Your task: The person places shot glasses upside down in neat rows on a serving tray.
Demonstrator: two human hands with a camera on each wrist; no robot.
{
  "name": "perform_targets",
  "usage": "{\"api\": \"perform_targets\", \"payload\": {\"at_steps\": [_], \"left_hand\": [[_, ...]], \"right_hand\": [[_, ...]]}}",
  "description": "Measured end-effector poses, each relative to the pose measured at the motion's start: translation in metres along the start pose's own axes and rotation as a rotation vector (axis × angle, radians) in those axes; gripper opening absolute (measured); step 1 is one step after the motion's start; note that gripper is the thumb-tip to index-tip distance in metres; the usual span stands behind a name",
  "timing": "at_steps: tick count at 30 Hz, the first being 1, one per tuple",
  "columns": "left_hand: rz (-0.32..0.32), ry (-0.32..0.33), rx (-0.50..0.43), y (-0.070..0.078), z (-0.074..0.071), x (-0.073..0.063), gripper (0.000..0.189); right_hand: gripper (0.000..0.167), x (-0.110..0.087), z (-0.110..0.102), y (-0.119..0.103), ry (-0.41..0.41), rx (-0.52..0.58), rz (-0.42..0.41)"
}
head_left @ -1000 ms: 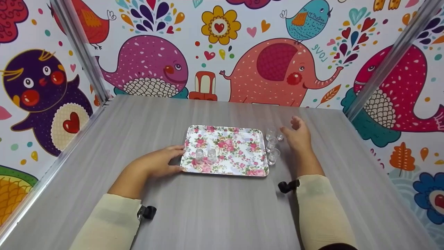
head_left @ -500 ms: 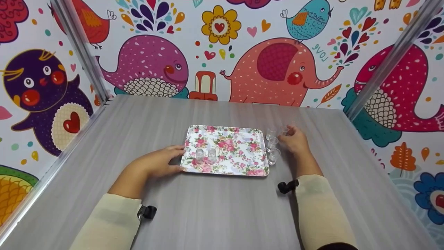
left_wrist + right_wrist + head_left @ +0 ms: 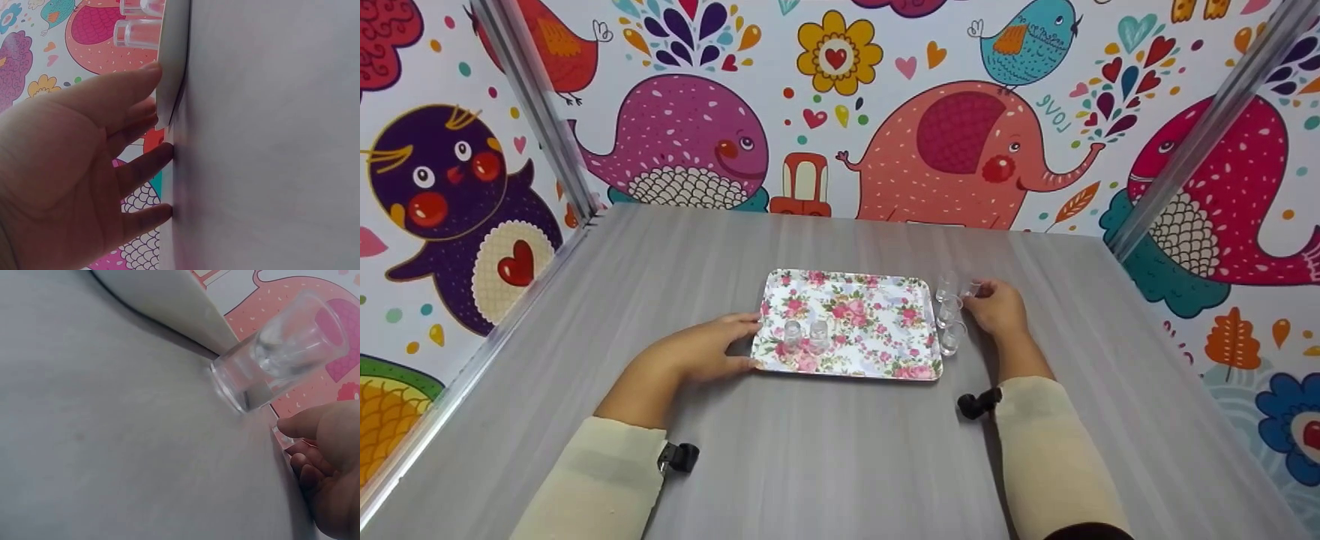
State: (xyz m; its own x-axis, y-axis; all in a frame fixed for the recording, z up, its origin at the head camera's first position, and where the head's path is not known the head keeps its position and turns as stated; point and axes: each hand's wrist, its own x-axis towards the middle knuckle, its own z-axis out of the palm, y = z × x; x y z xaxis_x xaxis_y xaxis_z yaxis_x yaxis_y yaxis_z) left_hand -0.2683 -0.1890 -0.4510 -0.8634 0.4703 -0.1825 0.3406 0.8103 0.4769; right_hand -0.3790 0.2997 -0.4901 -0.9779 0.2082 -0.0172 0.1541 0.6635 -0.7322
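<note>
A flowered tray (image 3: 877,349) lies on the table, with two small clear shot glasses (image 3: 818,335) upside down near its left side. My left hand (image 3: 709,349) rests at the tray's left edge; in the left wrist view the thumb touches the rim and the other fingers reach out fairly straight to the table. Three more shot glasses (image 3: 950,339) stand in a row along the tray's right side. Just beyond them, my right hand (image 3: 997,307) pinches another shot glass (image 3: 970,288) between thumb and fingers, low at the table. The right wrist view shows a row glass (image 3: 247,379) upright.
The grey wood-grain table (image 3: 810,465) runs back to a wall (image 3: 817,127) printed with cartoon animals. Metal posts (image 3: 536,112) rise at both rear corners. A small black camera (image 3: 679,457) sits on each sleeve's cuff.
The right hand took hold of the outlying glass, tilted it up, and has brought it down beside the row, slightly nearer. The left hand and tray have stayed put.
</note>
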Motion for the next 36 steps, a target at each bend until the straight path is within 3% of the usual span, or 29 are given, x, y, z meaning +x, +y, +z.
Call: {"api": "perform_targets", "payload": {"at_steps": [10, 15, 19, 25, 36], "left_hand": [[0.010, 0.006, 0.011, 0.000, 0.000, 0.000, 0.066], [0.006, 0.003, 0.008, 0.003, -0.001, -0.001, 0.066], [0.003, 0.002, 0.007, 0.003, -0.002, -0.002, 0.066], [0.025, 0.008, 0.008, 0.000, 0.000, 0.000, 0.067], [0.037, 0.013, 0.007, -0.002, 0.001, 0.002, 0.067]], "right_hand": [[0.053, -0.003, -0.006, -0.008, -0.022, 0.075, 0.108], [0.051, -0.008, -0.013, -0.018, 0.003, 0.216, 0.131], [0.050, -0.014, -0.018, -0.029, 0.048, 0.303, 0.109], [0.045, -0.020, -0.017, -0.043, 0.095, 0.298, 0.023], [0.043, -0.035, -0.011, -0.072, 0.071, 0.288, -0.030]]}}
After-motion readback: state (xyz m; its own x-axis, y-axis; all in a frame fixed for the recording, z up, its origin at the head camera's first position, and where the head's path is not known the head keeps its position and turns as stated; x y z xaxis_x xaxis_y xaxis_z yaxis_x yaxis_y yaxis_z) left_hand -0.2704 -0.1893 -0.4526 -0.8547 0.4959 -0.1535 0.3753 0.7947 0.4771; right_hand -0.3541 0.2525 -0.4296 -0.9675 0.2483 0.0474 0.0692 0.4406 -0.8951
